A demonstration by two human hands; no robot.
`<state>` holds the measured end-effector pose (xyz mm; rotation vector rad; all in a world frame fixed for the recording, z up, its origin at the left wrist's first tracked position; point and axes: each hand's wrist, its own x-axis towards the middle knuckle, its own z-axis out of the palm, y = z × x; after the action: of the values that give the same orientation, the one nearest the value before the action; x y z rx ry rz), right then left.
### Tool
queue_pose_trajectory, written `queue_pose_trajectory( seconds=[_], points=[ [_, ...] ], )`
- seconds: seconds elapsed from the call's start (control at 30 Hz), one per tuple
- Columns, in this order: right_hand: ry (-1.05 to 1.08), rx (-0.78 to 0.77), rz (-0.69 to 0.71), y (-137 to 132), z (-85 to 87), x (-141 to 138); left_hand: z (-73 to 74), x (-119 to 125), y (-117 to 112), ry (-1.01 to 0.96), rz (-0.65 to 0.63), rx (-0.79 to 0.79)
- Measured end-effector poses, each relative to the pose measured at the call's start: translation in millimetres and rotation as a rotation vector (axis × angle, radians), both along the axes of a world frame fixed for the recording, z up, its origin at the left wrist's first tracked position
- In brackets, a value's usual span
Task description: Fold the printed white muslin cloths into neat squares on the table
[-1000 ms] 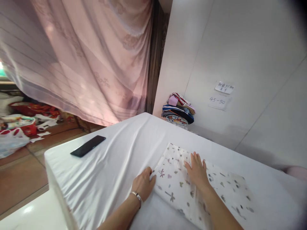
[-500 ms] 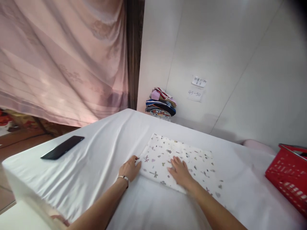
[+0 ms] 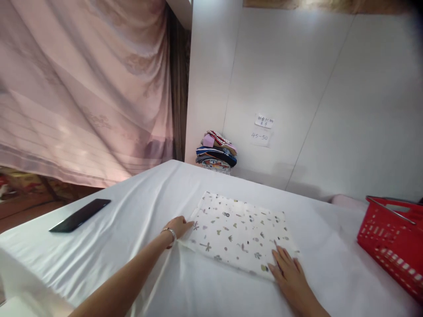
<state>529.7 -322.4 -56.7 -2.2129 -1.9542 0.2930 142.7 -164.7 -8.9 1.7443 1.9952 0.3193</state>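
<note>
A white cloth (image 3: 238, 229) with a small print of plants and shapes lies folded flat in a rough rectangle in front of me. My left hand (image 3: 178, 226), with a bracelet at the wrist, is at its left edge. The fingers there are curled together and appear to pinch the edge, though the fingertips are partly hidden. Flat on the near right corner of the cloth rests my right hand (image 3: 291, 270), fingers stretched out and slightly apart. White sheeting (image 3: 139, 229) covers the table beneath and is wrinkled on the left side.
A dark phone-like slab (image 3: 81, 215) lies on the left of the table. On the right stands a red plastic basket (image 3: 390, 246) with a metal handle. Folded clothes (image 3: 216, 152) are piled by the wall, near paper notes (image 3: 261, 136). A pink curtain (image 3: 92, 88) hangs at left.
My right hand has slid from the middle of the cloth to its near right corner. The left hand remains at the left edge. The view has tilted up a little.
</note>
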Motion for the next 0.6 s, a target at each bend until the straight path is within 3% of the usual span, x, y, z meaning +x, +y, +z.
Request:
queue_pose_trajectory(
  seconds=[0.13, 0.37, 0.6],
  points=[
    [0.054, -0.012, 0.041, 12.6, 2.2, -9.3, 5.8, 12.7, 14.5, -0.031, 0.041, 0.004],
    [0.116, -0.027, 0.193, 50.2, 34.7, -49.1, 8.3, 23.3, 50.4, -0.098, 0.085, -0.096],
    [0.157, -0.081, 0.332, 92.7, 54.7, -97.9, 4.0, 27.3, 59.9, -0.194, 0.134, -0.159]
  ],
)
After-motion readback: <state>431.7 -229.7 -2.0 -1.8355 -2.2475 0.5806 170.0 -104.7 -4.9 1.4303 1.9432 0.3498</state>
